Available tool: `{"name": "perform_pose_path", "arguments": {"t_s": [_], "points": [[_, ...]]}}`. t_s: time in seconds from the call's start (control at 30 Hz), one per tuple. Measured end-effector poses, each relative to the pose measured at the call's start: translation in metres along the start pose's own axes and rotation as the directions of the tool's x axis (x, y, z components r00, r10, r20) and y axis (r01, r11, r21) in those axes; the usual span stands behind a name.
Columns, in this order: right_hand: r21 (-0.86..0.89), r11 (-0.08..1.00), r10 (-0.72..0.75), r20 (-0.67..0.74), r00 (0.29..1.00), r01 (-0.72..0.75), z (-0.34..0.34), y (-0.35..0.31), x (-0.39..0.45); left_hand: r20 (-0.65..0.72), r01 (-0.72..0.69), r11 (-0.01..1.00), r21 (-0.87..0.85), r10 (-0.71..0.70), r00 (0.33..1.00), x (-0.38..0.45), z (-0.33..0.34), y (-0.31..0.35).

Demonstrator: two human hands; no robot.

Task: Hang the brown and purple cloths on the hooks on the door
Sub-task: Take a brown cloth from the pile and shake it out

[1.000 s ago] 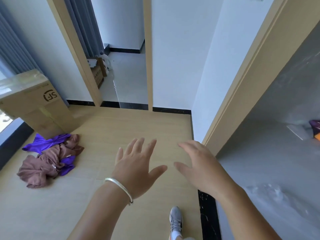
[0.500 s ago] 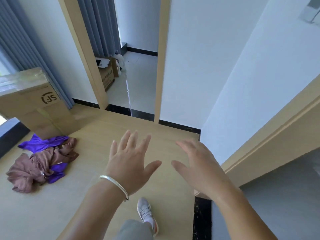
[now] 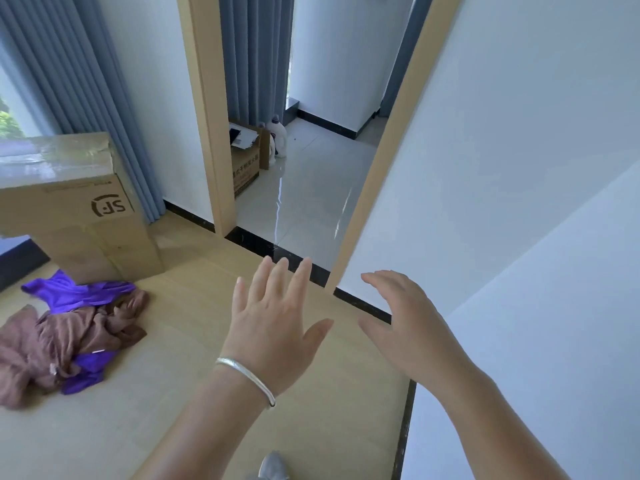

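Note:
A brown cloth (image 3: 52, 344) and a purple cloth (image 3: 74, 294) lie crumpled together on the wooden floor at the lower left, in front of a cardboard box. My left hand (image 3: 273, 320), with a silver bangle on the wrist, is held out over the floor with its fingers spread and holds nothing. My right hand (image 3: 408, 323) is beside it, fingers relaxed and empty. Both hands are well to the right of the cloths and apart from them. No door hooks are in view.
A large taped cardboard box (image 3: 69, 206) stands against blue-grey curtains (image 3: 86, 81) at the left. Ahead, a wooden-framed doorway (image 3: 204, 109) opens onto a white tiled floor with a smaller box (image 3: 246, 161) and white bottles (image 3: 278, 136). A white wall (image 3: 519, 168) fills the right side.
The view has swung left and upward: the grey room and its wooden frame at the right are gone, and the doorway ahead looms larger. Both hands stay open and empty.

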State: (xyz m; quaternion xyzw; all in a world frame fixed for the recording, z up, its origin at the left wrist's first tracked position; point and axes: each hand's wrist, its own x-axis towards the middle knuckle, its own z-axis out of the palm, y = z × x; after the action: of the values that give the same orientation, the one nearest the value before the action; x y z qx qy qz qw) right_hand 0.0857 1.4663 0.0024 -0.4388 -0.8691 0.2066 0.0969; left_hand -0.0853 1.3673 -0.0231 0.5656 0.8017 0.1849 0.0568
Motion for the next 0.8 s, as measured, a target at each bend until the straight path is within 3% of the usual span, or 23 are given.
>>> {"name": "perform_pose_path", "arguments": {"t_s": [0.2, 0.37, 0.6, 0.8], "points": [[0.041, 0.985, -0.173, 0.101, 0.98, 0.17, 0.03, -0.038, 0.087, -0.066, 0.219, 0.976, -0.021, -0.22, 0.973, 0.029, -0.009, -0.058], [0.135, 0.923, -0.38, 0.16, 0.911, 0.361, 0.066, -0.084, 0.15, -0.113, 0.447, 0.895, -0.013, -0.445, 0.888, 0.034, -0.003, -0.108], [0.203, 0.779, -0.624, 0.347, 0.7, 0.593, 0.122, -0.134, 0.248, -0.16, 0.72, 0.693, 0.035, -0.707, 0.689, 0.062, -0.006, -0.164], [0.27, 0.655, -0.736, 0.435, 0.518, 0.705, 0.138, -0.181, 0.346, -0.174, 0.873, 0.483, 0.071, -0.855, 0.488, 0.106, -0.03, -0.192]]}}
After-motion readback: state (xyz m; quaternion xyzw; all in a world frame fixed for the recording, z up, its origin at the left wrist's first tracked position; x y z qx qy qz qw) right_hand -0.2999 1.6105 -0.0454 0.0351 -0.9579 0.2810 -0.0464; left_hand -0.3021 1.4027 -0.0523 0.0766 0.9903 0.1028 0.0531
